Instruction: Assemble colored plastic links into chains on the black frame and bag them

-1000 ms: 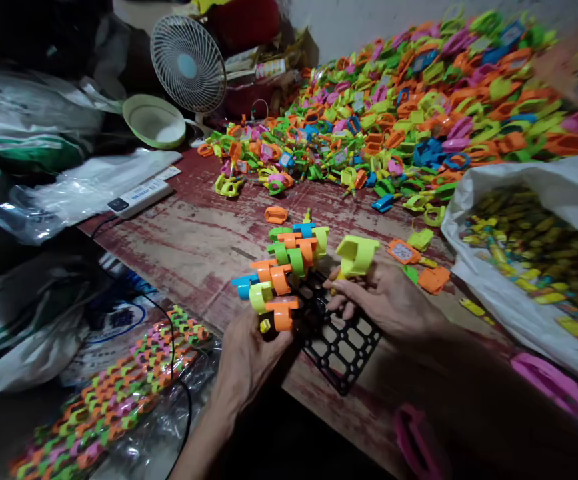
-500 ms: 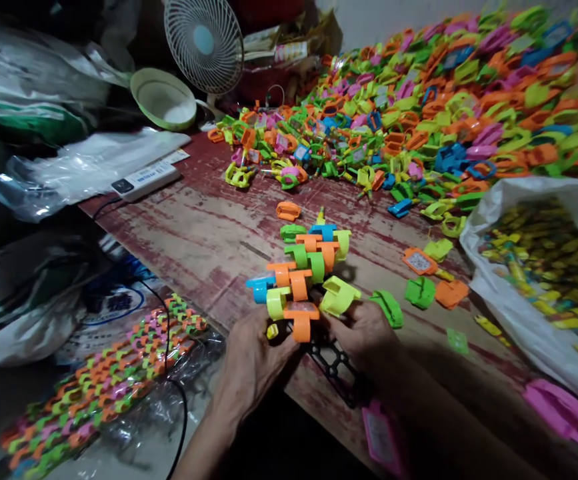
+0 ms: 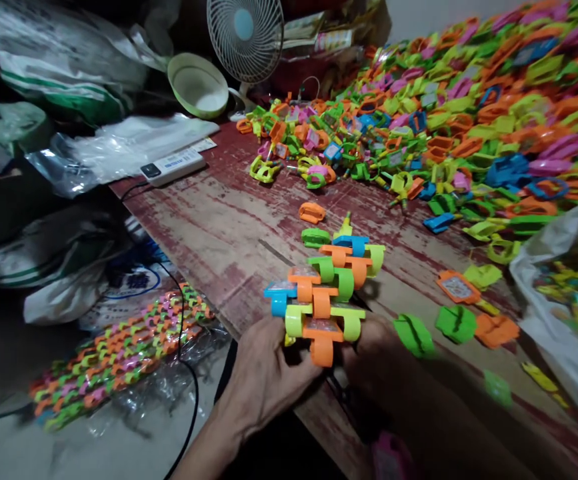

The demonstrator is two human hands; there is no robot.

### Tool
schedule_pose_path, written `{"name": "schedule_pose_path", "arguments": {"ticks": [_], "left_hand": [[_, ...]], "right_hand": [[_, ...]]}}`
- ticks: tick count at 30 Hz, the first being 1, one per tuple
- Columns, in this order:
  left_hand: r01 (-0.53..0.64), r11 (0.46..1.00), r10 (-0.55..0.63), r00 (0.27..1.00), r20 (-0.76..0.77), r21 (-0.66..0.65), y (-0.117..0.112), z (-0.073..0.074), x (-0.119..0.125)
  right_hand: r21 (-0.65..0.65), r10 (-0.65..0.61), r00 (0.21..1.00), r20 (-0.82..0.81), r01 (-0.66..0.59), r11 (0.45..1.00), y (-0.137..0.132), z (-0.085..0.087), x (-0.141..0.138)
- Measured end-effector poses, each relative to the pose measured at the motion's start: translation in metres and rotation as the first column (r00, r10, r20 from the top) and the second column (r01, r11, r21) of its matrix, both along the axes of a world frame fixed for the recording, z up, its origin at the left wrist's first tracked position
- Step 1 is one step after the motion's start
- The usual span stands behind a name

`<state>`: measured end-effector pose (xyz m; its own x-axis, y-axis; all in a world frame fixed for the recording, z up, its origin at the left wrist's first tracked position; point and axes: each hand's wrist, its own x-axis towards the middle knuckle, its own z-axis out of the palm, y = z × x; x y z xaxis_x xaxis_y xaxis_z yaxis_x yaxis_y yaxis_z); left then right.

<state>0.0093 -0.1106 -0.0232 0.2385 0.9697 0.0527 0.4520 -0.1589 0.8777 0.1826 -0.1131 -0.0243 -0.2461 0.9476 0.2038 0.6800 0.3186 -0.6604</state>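
A black plastic grid is mostly hidden under rows of coloured plastic clip toys [image 3: 329,287] set on it: orange, green, yellow-green and blue. My left hand [image 3: 269,380] grips the near left end of this rack, fingers curled around it. My right hand [image 3: 373,363] is closed at its near right side, pressing a yellow-green clip [image 3: 351,321] among the others. A green clip [image 3: 413,335] lies just right of that hand. The rack rests over the worn red table [image 3: 219,233] near its front edge.
A huge heap of loose coloured clips [image 3: 443,113] covers the far and right table. A white bag [image 3: 563,300] of yellow pieces sits at right. A fan [image 3: 245,37], bowl [image 3: 199,83], remote-like box [image 3: 171,167] and plastic bags lie at left; finished clip sheets [image 3: 119,353] lie below.
My right hand carried the yellow-green clip from above the grid down to the near row and pressed it in. The view shifted, so everything slid rightward.
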Motion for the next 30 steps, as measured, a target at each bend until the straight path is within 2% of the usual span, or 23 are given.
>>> {"name": "schedule_pose_path", "arguments": {"ticks": [4,9,12,13,15,18,19,21,22,23,26,28,30], "left_hand": [[-0.018,0.999,0.019,0.999,0.04,-0.032,0.0,-0.004,0.004],[-0.073,0.993,0.079,0.995,0.062,-0.094,-0.002,-0.011,0.012],[-0.049,0.992,0.057,0.996,0.063,-0.12,-0.014,-0.006,0.003],[-0.046,0.996,0.048,0.998,0.034,-0.08,-0.02,-0.001,-0.004],[-0.072,0.992,0.082,0.992,-0.098,0.101,-0.03,0.012,-0.022],[-0.099,0.89,0.261,0.911,-0.32,0.445,-0.032,0.038,-0.043],[-0.072,0.86,0.29,0.884,-0.368,0.505,-0.027,0.047,-0.044],[0.061,0.837,0.22,0.872,-0.437,0.543,-0.01,0.059,-0.037],[0.137,0.856,0.158,0.85,-0.503,0.499,0.0,0.064,-0.03],[0.172,0.867,0.143,0.814,-0.563,0.468,0.009,0.066,-0.021],[0.181,0.918,0.138,0.687,-0.714,0.352,0.023,0.071,0.0],[0.15,0.94,0.14,0.647,-0.749,0.305,0.022,0.075,0.007],[0.131,0.954,0.124,0.647,-0.753,0.27,0.019,0.079,0.008]], "right_hand": [[-0.001,0.048,0.999,-0.003,-0.048,0.999,0.0,-0.002,-0.004],[0.078,-0.008,0.97,0.242,-0.011,0.997,-0.009,-0.02,-0.001],[0.073,-0.034,0.943,0.33,0.01,0.997,-0.008,-0.025,-0.001],[0.068,-0.023,0.937,0.349,0.0,0.998,-0.007,-0.025,-0.001],[0.043,-0.009,0.93,0.368,-0.007,0.999,-0.005,-0.022,-0.003],[-0.04,-0.02,0.934,0.356,0.037,0.999,-0.002,-0.012,-0.006],[-0.076,-0.009,0.939,0.343,0.037,0.996,-0.002,-0.009,-0.007],[-0.144,0.031,0.952,0.305,0.014,0.989,0.0,-0.005,-0.008],[-0.17,0.047,0.957,0.287,0.003,0.986,0.002,-0.004,-0.008],[-0.18,0.048,0.961,0.271,0.001,0.984,0.003,-0.004,-0.008],[-0.093,0.016,0.989,0.149,-0.002,0.996,-0.001,-0.005,-0.001],[0.018,-0.056,0.998,0.013,0.056,0.998,-0.018,-0.004,0.011],[0.047,-0.194,0.98,-0.036,0.195,0.98,-0.05,-0.001,0.027]]}}
